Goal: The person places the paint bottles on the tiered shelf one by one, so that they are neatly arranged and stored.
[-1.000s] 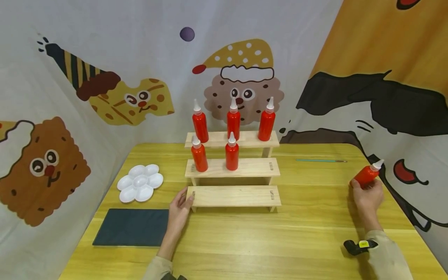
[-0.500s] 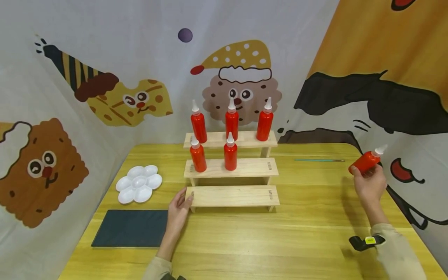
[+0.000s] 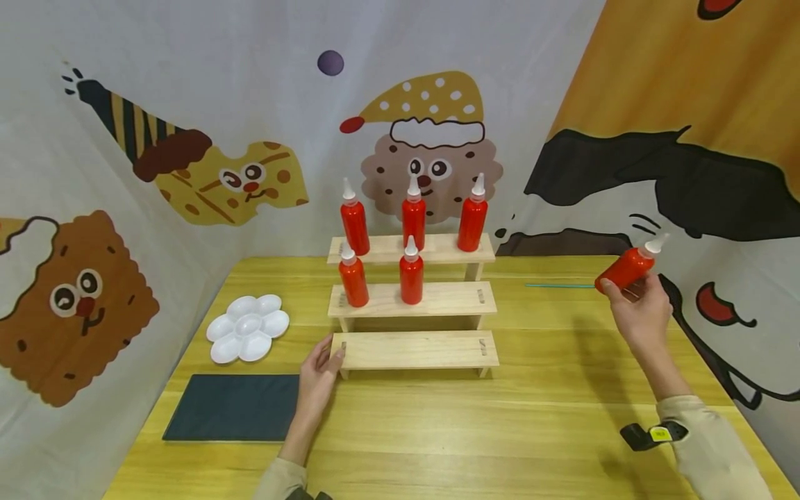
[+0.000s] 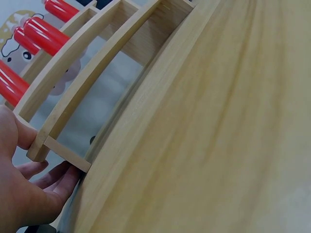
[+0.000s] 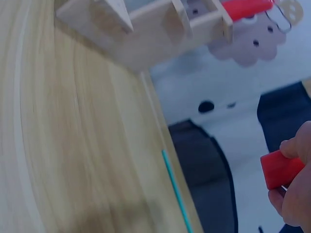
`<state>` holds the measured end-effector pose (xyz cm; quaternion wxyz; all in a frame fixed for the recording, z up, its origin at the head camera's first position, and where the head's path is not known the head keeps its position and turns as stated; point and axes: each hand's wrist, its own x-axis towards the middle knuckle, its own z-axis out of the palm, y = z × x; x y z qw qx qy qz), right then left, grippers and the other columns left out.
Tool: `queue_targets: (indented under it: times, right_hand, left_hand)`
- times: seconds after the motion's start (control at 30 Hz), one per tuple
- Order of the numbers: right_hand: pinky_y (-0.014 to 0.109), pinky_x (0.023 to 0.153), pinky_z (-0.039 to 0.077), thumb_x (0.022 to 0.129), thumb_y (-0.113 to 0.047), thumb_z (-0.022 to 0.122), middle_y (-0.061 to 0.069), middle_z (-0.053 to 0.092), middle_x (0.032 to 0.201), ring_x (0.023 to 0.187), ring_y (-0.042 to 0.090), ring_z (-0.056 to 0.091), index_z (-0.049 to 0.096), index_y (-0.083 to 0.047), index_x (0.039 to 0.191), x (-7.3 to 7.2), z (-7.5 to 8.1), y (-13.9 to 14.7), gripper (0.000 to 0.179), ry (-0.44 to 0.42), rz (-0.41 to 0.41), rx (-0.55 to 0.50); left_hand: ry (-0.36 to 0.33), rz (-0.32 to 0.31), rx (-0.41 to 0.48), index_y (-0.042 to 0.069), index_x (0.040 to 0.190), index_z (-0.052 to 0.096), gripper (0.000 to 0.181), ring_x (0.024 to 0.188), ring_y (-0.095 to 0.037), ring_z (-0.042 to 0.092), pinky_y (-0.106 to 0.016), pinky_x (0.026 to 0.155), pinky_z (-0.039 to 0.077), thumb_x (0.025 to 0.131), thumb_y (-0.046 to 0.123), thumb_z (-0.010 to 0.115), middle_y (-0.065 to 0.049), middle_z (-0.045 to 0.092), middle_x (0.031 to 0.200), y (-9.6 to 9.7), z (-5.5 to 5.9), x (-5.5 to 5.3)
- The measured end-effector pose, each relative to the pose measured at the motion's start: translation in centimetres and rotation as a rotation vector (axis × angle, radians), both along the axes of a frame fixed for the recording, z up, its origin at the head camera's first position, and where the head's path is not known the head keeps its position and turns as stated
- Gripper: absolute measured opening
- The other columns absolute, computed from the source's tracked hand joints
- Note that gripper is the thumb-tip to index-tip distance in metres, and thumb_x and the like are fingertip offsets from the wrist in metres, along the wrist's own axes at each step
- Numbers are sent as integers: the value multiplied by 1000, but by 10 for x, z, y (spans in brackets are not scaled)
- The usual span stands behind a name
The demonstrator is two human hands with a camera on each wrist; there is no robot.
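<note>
My right hand (image 3: 646,312) grips a red squeeze bottle (image 3: 626,269) with a white pointed cap, held tilted above the table's right side. In the right wrist view, the bottle's base (image 5: 279,169) sticks out from between the thumb and fingers. A three-step wooden rack (image 3: 415,350) stands mid-table. My left hand (image 3: 317,375) holds the left end of its lowest step, thumb on top and fingers beneath, as the left wrist view also shows. Three red bottles (image 3: 473,221) stand upright on the top step. Two more bottles (image 3: 412,278) stand on the middle step, towards its left.
A white flower-shaped palette (image 3: 248,326) lies left of the rack. In front of it is a dark rectangular mat (image 3: 232,407). A thin teal paintbrush (image 3: 558,285) lies at the back right, its tip hidden behind the held bottle. A patterned curtain (image 3: 275,83) surrounds the table.
My right hand has raised the bottle off the table's right side and then carried it leftwards, over the brush tip. The left hand stays on the rack.
</note>
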<state>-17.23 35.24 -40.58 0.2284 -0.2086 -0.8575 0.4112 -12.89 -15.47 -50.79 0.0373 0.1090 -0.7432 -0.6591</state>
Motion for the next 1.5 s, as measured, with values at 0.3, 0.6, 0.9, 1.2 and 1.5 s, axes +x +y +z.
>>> queue_targets:
  times: [0.3, 0.6, 0.9, 1.2, 1.5]
  right_hand:
    - [9, 87, 50, 97, -23, 70, 23, 66, 131, 89, -15, 51, 53, 0, 140, 2, 14, -38, 51, 102, 146, 43]
    - [1, 77, 44, 95, -18, 72, 27, 67, 124, 91, -3, 62, 56, 4, 134, 0, 20, -74, 48, 186, 321, 52]
    - [3, 72, 47, 94, -18, 74, 24, 71, 119, 102, 40, 69, 59, 3, 129, -7, 15, -111, 43, 196, 440, 38]
    - [24, 83, 57, 92, -20, 77, 21, 70, 121, 106, 35, 68, 59, 1, 128, -13, 7, -137, 46, 140, 551, 9]
    - [54, 91, 57, 89, -15, 80, 20, 69, 122, 108, 36, 68, 59, 2, 128, -20, -1, -157, 48, 131, 624, -23]
  left_hand:
    - [20, -9, 19, -1, 149, 48, 50, 129, -40, 58, -14, 88, 50, 102, 13, 61, -31, 57, 140, 2, 2, 2]
    - [24, 0, 19, -2, 148, 48, 50, 129, -41, 57, -14, 88, 50, 102, 13, 61, -32, 57, 139, 3, 4, 0]
    - [19, 4, 14, -1, 148, 48, 50, 129, -42, 57, -19, 92, 52, 102, 13, 60, -32, 56, 141, 4, 2, -2]
    - [14, 7, 8, -1, 149, 48, 50, 130, -42, 56, -21, 94, 52, 102, 13, 60, -32, 56, 141, 5, 3, -2]
    - [7, 4, -9, 2, 149, 48, 50, 130, -42, 57, -28, 98, 52, 102, 15, 61, -30, 57, 141, 3, 2, -1]
